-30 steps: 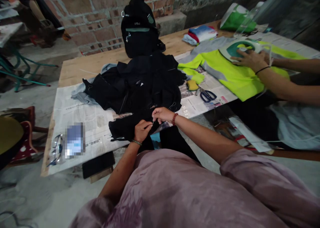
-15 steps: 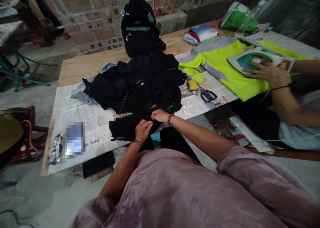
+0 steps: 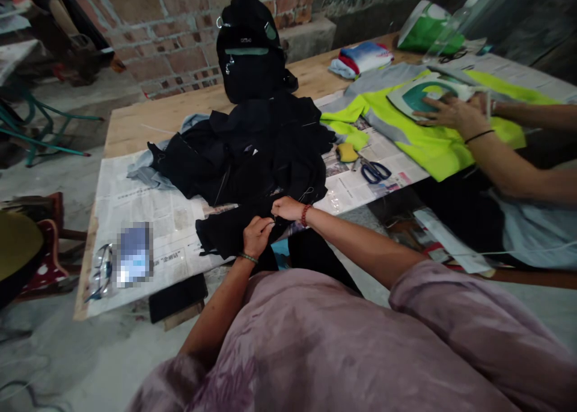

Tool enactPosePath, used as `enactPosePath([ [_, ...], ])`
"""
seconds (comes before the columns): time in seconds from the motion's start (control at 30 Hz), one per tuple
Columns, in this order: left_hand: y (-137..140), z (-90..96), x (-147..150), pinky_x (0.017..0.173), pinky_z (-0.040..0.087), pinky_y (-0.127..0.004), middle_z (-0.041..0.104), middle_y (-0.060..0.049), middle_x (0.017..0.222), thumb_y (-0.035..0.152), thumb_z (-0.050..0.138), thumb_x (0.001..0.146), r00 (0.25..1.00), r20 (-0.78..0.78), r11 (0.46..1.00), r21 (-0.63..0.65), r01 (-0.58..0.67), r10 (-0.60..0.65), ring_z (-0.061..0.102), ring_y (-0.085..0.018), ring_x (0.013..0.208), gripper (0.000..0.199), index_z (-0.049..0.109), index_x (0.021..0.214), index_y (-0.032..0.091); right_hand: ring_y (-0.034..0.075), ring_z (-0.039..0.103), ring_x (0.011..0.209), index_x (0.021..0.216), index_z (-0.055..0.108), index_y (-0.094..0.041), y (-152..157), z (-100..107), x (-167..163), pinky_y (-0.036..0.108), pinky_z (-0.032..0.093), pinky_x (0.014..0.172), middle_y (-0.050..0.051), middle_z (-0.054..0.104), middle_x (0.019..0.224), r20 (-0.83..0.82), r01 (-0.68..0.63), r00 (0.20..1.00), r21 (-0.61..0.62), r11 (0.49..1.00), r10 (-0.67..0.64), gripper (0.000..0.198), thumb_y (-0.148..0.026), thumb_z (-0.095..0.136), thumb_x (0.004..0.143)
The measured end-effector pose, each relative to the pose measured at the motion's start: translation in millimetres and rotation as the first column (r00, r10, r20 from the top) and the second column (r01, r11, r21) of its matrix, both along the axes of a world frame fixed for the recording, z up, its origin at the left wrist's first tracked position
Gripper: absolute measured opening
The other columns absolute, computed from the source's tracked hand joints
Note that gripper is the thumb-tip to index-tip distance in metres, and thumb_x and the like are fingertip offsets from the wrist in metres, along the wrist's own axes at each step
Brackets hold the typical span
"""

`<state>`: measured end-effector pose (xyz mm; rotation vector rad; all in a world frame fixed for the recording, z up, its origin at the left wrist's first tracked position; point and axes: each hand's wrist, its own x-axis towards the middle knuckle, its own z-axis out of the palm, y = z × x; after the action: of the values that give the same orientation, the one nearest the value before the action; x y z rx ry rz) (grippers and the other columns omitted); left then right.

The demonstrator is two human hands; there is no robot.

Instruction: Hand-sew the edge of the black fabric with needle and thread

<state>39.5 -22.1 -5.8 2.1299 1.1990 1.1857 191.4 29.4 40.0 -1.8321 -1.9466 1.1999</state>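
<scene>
black cloth [image 3: 225, 222] on newspaper [image 3: 119, 210], at near edge of table [image 3: 128, 120]. i see left hand [image 3: 258, 234] pinching it; right hand [image 3: 287, 209] curled tighter than second ago, its hold too small to tell. work spot unchanged.

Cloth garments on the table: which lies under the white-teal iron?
The bright yellow and grey garment, spread at right; the iron touches neither the crumpled black clothes nor the folded blue-red clothes.
</scene>
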Motion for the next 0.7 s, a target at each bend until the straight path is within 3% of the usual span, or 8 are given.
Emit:
enactPosePath([
  [0.37, 6, -5.8, -2, 0.062, 0.045, -0.023, 0.059, -0.001, 0.07, 0.021, 0.057, 0.079, 0.999, 0.006, 0.998, -0.031, -0.048, 0.048, 0.054, -0.011, 0.067, 0.011, 0.067, 0.083, 0.02, 0.006, 0.046, 0.055, 0.071, 0.066, -0.013, -8, 0, -3, 0.016, 0.03, 0.047, -0.002, 0.058, 0.062, -0.027, -0.093, 0.995, -0.016, 0.996, 0.093, 0.017, -0.021, 0.05, 0.073],
  [0.5, 7, -3.1, -2, 0.062, 0.045, -0.022, 0.06, -0.001, 0.07, 0.019, 0.059, 0.077, 0.999, 0.043, 0.998, -0.061, -0.031, 0.034, 0.055, -0.011, 0.066, 0.009, 0.067, 0.08, 0.02, 0.005, 0.045, 0.047, 0.085, 0.066, -0.016, -8, 4, 3, 0.017, 0.034, 0.048, -0.002, 0.058, 0.062, -0.075, -0.113, 0.991, -0.06, 0.992, 0.108, 0.022, -0.024, 0.046, 0.08],
  [0.53, 7, -1.7, -2, 0.062, 0.045, -0.022, 0.06, 0.0, 0.069, 0.019, 0.059, 0.076, 0.998, 0.05, 0.997, -0.076, -0.034, 0.038, 0.056, -0.01, 0.065, 0.009, 0.067, 0.079, 0.02, 0.005, 0.046, 0.048, 0.091, 0.065, -0.017, -8, 7, 6, 0.017, 0.037, 0.051, -0.001, 0.06, 0.067, -0.088, -0.1, 0.991, -0.004, 0.995, 0.099, 0.024, -0.024, 0.044, 0.082],
  [0.6, 7, 1.3, -2, 0.062, 0.046, -0.022, 0.061, 0.0, 0.069, 0.02, 0.06, 0.075, 0.997, 0.062, 0.993, -0.108, -0.043, 0.05, 0.056, -0.01, 0.065, 0.008, 0.067, 0.078, 0.02, 0.007, 0.051, 0.058, 0.102, 0.062, -0.018, -9, 12, 16, 0.02, 0.042, 0.063, 0.002, 0.062, 0.084, -0.106, -0.031, 0.993, 0.243, 0.97, 0.058, 0.027, -0.022, 0.043, 0.084],
  [0.7, 7, 4.7, -3, 0.064, 0.046, -0.022, 0.062, 0.0, 0.071, 0.02, 0.061, 0.074, 0.994, 0.083, 0.989, -0.139, -0.053, 0.065, 0.057, -0.011, 0.067, 0.007, 0.067, 0.077, 0.02, 0.013, 0.053, 0.079, 0.101, 0.06, -0.017, -18, 15, 32, 0.027, 0.041, 0.079, 0.006, 0.057, 0.097, -0.1, 0.04, 0.995, 0.606, 0.795, 0.027, 0.023, -0.019, 0.046, 0.082],
])
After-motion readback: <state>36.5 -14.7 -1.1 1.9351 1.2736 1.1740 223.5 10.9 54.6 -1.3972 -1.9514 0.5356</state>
